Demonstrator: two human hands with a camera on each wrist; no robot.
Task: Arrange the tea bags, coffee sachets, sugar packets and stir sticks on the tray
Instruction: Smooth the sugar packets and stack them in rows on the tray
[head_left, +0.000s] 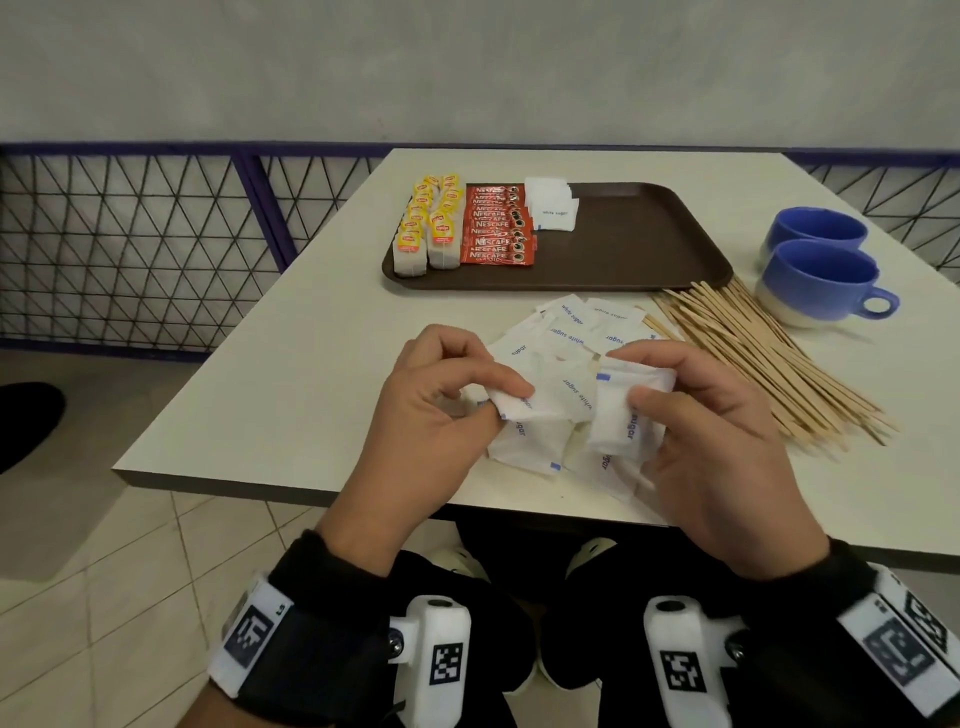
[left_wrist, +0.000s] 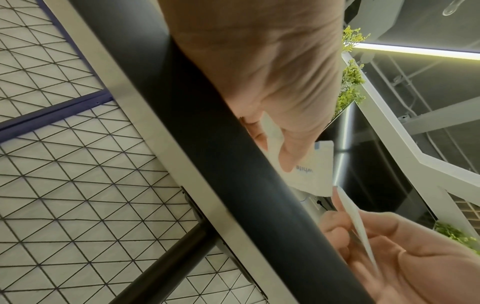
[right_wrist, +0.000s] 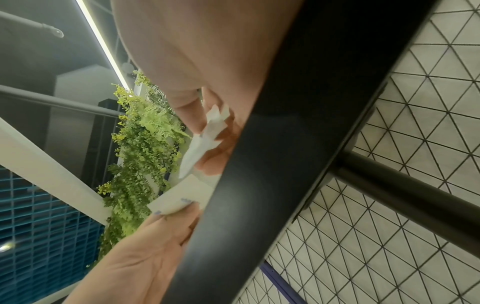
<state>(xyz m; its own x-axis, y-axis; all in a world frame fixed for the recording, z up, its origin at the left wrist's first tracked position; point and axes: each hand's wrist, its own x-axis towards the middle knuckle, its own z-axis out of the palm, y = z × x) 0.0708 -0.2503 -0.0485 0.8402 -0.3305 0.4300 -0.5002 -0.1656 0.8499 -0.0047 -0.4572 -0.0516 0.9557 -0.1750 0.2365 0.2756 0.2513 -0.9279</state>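
Grips (head_left: 563, 410) pinch sugar packets (head_left: 550, 400), seemingly above table edge (head_left: 291, 491).

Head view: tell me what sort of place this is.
Probably a café or an office refreshment corner: a brown serving tray with tea bags and coffee sachets, two blue cups on a small white table, beside a mesh railing.

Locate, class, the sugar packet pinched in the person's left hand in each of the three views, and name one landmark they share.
Head: sugar packet at centre, at the left hand's fingertips.
Left wrist: right of centre, under the thumb.
Right wrist: below centre, above the fingers.
Shared landmark: the table's dark edge.
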